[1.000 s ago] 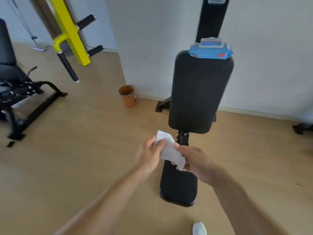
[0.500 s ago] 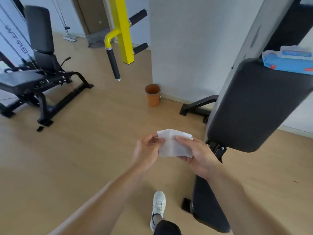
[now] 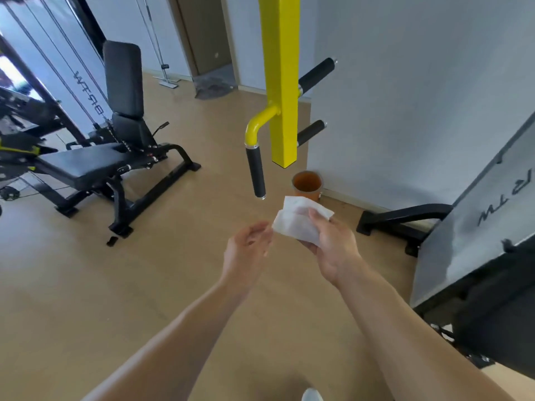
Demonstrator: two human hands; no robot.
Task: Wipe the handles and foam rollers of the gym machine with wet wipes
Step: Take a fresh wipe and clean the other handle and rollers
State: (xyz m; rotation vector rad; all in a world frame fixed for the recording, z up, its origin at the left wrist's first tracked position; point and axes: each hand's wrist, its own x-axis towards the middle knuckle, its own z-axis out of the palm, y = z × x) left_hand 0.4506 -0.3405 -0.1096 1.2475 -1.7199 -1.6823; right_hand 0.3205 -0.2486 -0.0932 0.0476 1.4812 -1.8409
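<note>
A: What are the hands doing, nearest the camera?

B: The right hand (image 3: 333, 244) is gripping a white wet wipe (image 3: 298, 221), thumb pressing on top and the other fingers curling beneath. The wipe is folded into loose layers, creased, its upper corner lying open toward twelve o'clock. The left hand (image 3: 246, 250) is hanging just beside the wipe at its nine o'clock, fingers loosely curled and parted, holding nothing; whether a fingertip is touching the edge I cannot tell.

A: And past the hands?

B: At twelve o'clock of the wipe, a black foam handle (image 3: 256, 175) is hanging down from a curved yellow tube on the yellow post (image 3: 279, 82). An orange bin (image 3: 307, 186) is standing on the wooden floor (image 3: 86, 285) beside the wall. Two more black grips (image 3: 317, 73) are sticking out behind the post, toward two o'clock.

A: Farther still?

B: A black bench (image 3: 95, 160) is sitting at ten o'clock.
</note>
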